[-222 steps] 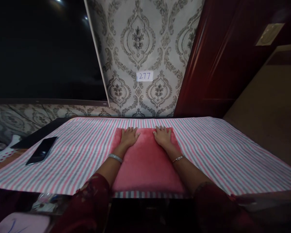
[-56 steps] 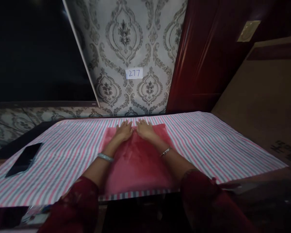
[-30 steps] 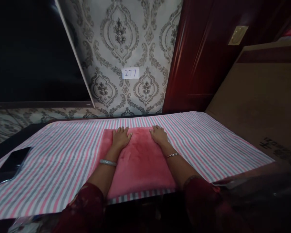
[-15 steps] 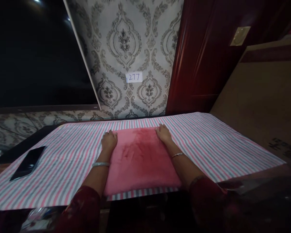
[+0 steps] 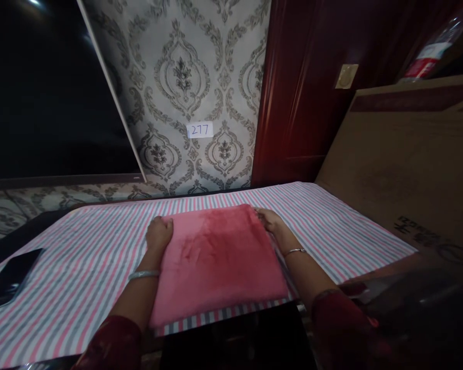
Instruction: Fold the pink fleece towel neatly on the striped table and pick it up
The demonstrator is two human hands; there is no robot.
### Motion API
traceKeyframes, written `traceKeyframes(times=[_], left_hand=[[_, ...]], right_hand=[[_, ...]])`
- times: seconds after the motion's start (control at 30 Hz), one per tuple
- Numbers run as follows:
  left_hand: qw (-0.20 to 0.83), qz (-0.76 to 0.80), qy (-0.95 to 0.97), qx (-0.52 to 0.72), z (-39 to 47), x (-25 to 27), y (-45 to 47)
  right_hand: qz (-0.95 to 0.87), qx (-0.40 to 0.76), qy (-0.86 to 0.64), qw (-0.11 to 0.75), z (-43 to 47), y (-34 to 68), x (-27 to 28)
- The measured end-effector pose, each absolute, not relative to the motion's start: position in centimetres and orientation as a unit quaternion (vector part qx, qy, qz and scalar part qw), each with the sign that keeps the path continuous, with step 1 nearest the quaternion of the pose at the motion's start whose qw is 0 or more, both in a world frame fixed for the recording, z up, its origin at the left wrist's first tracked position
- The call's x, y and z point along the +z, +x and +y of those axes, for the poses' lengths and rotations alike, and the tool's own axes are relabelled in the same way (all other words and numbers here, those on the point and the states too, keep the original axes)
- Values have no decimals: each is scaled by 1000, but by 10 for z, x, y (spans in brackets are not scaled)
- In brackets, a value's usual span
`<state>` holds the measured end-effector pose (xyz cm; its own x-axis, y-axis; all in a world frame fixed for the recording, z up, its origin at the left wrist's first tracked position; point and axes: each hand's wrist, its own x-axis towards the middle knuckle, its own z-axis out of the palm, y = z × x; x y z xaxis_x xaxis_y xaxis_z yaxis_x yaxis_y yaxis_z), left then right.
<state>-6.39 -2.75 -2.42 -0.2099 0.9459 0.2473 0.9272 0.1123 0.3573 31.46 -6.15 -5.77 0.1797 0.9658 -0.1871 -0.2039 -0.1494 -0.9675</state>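
A square of pink plush cloth [image 5: 219, 262] lies on the striped tablecloth [image 5: 343, 236], with darker brushed patches on its pile. At its upper left edge is my left hand [image 5: 159, 234], its thumb on top and its other fingers curled around the side. My right hand [image 5: 269, 221] grips the upper right corner, fingers bent under the edge. That right side is raised a little off the tablecloth. Whether the plush piece is folded or has a filling, I cannot tell.
A black phone [image 5: 13, 277] rests on the tablecloth at the left. Behind stand a dark television screen [image 5: 57, 97] and a wall with a paper label [image 5: 199, 129]. On the right are a large cardboard box [image 5: 405, 164] and a plastic bottle [image 5: 434, 51].
My right hand has shifted from lying on the cloth's right edge to gripping its corner, and that side has lifted. The view has turned slightly right.
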Motion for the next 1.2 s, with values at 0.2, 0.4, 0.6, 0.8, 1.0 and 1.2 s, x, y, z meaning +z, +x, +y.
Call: traceKeyframes(times=[0.2, 0.4, 0.6, 0.8, 1.0, 1.2], left_hand=[[19, 743, 632, 219, -25, -26, -66], [17, 747, 633, 201, -23, -28, -67], [26, 743, 636, 208, -23, -29, -69], [51, 747, 608, 264, -22, -30, -72], [62, 759, 596, 254, -19, -29, -74], [57, 771, 587, 240, -19, -30, -74]], right_hand=[[-350, 596, -512, 510, -67, 310, -68], [-368, 549, -469, 586, -64, 304, -63], [-365, 457, -514, 628, -49, 296, -65], [-355, 419, -533, 644, -40, 291, -74], [-354, 405, -509, 672, -41, 288, -77], [-337, 432, -517, 658, -38, 289, -77]])
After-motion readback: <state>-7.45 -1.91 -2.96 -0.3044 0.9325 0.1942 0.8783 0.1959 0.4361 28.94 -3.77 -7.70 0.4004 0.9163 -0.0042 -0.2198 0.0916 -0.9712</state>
